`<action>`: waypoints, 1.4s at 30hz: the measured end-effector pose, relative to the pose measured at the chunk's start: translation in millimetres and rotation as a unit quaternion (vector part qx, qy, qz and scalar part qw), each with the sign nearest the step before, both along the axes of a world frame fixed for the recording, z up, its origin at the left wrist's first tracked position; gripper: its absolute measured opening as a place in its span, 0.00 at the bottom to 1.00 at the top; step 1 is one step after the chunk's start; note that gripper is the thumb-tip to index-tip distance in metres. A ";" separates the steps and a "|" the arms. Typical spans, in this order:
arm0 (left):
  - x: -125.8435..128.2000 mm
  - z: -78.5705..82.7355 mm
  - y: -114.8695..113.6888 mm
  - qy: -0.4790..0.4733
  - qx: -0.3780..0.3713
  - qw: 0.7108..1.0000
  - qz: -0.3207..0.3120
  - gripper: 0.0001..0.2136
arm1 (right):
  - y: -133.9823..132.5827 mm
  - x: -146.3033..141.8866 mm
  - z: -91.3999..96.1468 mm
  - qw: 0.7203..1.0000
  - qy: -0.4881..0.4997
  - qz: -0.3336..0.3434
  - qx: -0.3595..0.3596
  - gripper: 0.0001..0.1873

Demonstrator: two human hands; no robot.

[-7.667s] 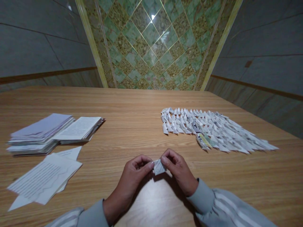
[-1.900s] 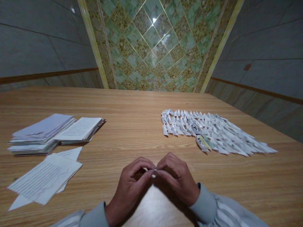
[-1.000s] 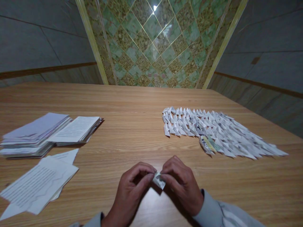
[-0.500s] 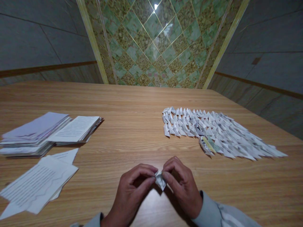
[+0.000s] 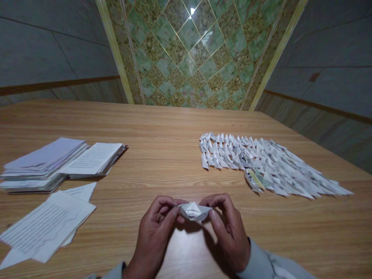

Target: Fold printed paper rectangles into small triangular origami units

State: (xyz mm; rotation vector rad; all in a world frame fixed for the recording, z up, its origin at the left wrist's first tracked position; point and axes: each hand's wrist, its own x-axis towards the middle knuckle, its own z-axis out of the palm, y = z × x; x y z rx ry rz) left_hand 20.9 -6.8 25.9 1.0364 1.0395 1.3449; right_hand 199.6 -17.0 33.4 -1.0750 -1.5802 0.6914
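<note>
A small folded paper boat [image 5: 193, 211] made of white printed paper is held between my two hands above the near part of the table. Its middle peak points up and its two ends stretch out sideways. My left hand [image 5: 159, 228] pinches the left end between thumb and fingers. At the right end, my right hand [image 5: 228, 228] grips it the same way, thumb in front and fingers behind. Beyond and to the right, several rows of similar paper boats [image 5: 270, 166] stand close together on the table.
The wooden table [image 5: 162, 128] reaches back to a green tiled wall [image 5: 188, 58]. On the left lie stacked papers [image 5: 46, 155], a stack of printed sheets [image 5: 94, 159] and a few loose sheets [image 5: 52, 221]. One boat with yellow print [image 5: 254, 179] sits at the near edge of the rows.
My hands have moved apart, drawing the small folded paper out sideways into a wider boat shape with a raised middle peak. The papers and standing boats have not moved.
</note>
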 end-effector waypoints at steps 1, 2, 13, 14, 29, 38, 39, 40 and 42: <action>-0.6 -0.1 -0.7 0.006 0.010 1.000 0.001 0.08 | -0.3 -0.6 2.3 1.000 -0.018 0.009 0.010 0.06; -1.2 -0.6 -1.3 0.012 0.017 1.000 0.001 0.07 | -0.4 -1.2 4.6 0.999 -0.035 0.019 0.017 0.11; -3.4 -5.5 -2.7 0.065 0.034 0.997 0.009 0.04 | -4.7 -2.9 14.9 0.982 -0.154 0.095 0.060 0.22; -2.9 -5.0 -3.0 0.063 0.033 0.997 0.006 0.04 | -3.9 -3.5 12.8 0.983 -0.151 0.085 0.052 0.20; 1.7 -0.6 -0.5 -0.005 -0.016 0.997 -0.075 0.10 | 4.6 -4.1 5.9 0.999 -0.005 -0.009 -0.052 0.03; 4.1 2.5 1.0 0.057 -0.023 0.997 -0.056 0.06 | 3.3 -4.8 6.8 0.997 -0.015 0.008 -0.077 0.04; 4.2 3.2 0.8 0.054 -0.024 0.997 -0.054 0.06 | 3.8 -4.6 6.9 0.996 0.000 0.005 -0.091 0.05; 4.3 3.7 0.6 0.051 -0.024 0.997 -0.053 0.06 | 4.5 -4.2 6.9 0.994 0.014 0.003 -0.104 0.06; 3.8 3.9 0.8 0.053 -0.021 0.997 -0.049 0.06 | 6.6 -3.0 6.3 0.992 0.029 0.004 -0.122 0.07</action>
